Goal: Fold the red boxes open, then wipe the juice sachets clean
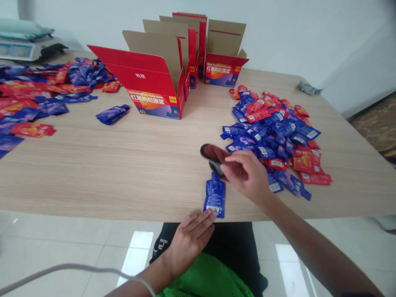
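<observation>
Grey cable [77, 267]: curves across the lower left, over the left forearm.
Green garment [207, 276]: at the bottom, just below the left hand.
Left hand [193, 237]: not clasping; fingers extended close together, their tips on the barcode end of the blue pouch.
Blue pouch [214, 196]: flat near the front edge of the table [123, 165], its neck pointing away from the person.
Right hand [252, 175]: fingers closed narrowly around the black-and-maroon object [220, 153], above the pouch's neck; blur hides what the object is.
Right heap [272, 132]: red and blue pouches, loosely overlapping, beside the right hand.
Left heap [46, 95]: more red and blue pouches.
Small blue stack [111, 114]: between the left heap and the front carton.
Red cartons [154, 103]: upright toward the wall, flaps raised.
Scale [18, 50]: far left corner, a pale bag [23, 29] on top.
</observation>
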{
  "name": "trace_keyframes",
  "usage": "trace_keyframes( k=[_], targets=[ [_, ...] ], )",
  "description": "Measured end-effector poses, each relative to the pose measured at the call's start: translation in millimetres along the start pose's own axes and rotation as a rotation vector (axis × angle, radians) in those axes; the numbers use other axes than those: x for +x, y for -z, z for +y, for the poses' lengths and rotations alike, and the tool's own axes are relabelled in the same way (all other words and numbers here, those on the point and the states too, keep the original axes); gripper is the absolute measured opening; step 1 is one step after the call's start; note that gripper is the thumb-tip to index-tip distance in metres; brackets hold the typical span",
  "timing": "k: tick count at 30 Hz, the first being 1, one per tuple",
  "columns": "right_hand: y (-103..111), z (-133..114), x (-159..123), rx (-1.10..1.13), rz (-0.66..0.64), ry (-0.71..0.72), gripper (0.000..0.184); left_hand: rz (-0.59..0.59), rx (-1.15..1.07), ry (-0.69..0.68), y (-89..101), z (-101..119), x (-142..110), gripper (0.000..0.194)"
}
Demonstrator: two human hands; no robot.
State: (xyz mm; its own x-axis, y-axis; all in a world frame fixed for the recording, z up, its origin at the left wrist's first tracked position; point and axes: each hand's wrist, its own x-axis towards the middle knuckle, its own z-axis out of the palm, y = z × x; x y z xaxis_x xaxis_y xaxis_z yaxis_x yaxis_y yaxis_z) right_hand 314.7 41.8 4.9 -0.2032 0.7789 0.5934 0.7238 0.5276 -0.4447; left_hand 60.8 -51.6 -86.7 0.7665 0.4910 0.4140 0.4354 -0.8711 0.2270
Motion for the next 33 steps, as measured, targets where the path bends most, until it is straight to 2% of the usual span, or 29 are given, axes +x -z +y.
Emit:
trace_keyframes(
  k=[3,5,8,11,14,16,18,20,21,22,24,27,30,33],
  targets=[
    [-6,-29,-38,0.102,-0.349,0.152,0.023,-0.003,-0.029,0.030,-2.7,1,-2,0.026],
    [-18,-32,-56,0.106,-0.490,0.208,0.019,-0.017,-0.046,0.039,-3.8,1,-3,0.028],
    [-37,-12,-56,0.051,-0.459,0.176,0.016,-0.028,-0.039,0.020,-3.3,1,-3,0.028],
    [-50,19,-30,-0.061,-0.411,0.140,0.016,-0.027,-0.026,0.014,-1.0,1,-1,0.028],
    [-49,36,3,-0.167,-0.376,0.116,0.017,-0.007,-0.029,0.020,0.5,0,1,0.029],
    [-37,33,17,-0.153,-0.268,0.061,0.017,0.000,-0.036,0.025,0.3,0,1,0.030],
    [-20,17,20,-0.068,-0.097,-0.015,0.020,0.003,-0.042,0.030,-0.9,1,1,0.030],
    [-4,-6,12,0.036,0.033,-0.071,0.023,0.009,-0.046,0.039,-2.6,1,0,0.030],
    [2,-17,4,0.083,0.050,-0.085,0.024,0.017,-0.049,0.043,-3.5,2,0,0.029],
    [4,-28,-6,0.125,0.018,-0.091,0.025,0.030,-0.054,0.051,-4.4,2,0,0.028],
    [1,-42,-29,0.174,-0.148,-0.079,0.026,0.068,-0.069,0.070,-5.6,3,1,0.027],
    [-21,-40,-56,0.133,-0.359,-0.012,0.024,0.075,-0.093,0.085,-5.2,4,1,0.028],
    [-43,-16,-58,0.029,-0.355,0.027,0.023,0.020,-0.089,0.061,-3.2,3,1,0.025],
    [-53,16,-33,-0.110,-0.330,0.017,0.019,0.002,-0.083,0.055,-2.5,3,0,0.022]
  ],
)
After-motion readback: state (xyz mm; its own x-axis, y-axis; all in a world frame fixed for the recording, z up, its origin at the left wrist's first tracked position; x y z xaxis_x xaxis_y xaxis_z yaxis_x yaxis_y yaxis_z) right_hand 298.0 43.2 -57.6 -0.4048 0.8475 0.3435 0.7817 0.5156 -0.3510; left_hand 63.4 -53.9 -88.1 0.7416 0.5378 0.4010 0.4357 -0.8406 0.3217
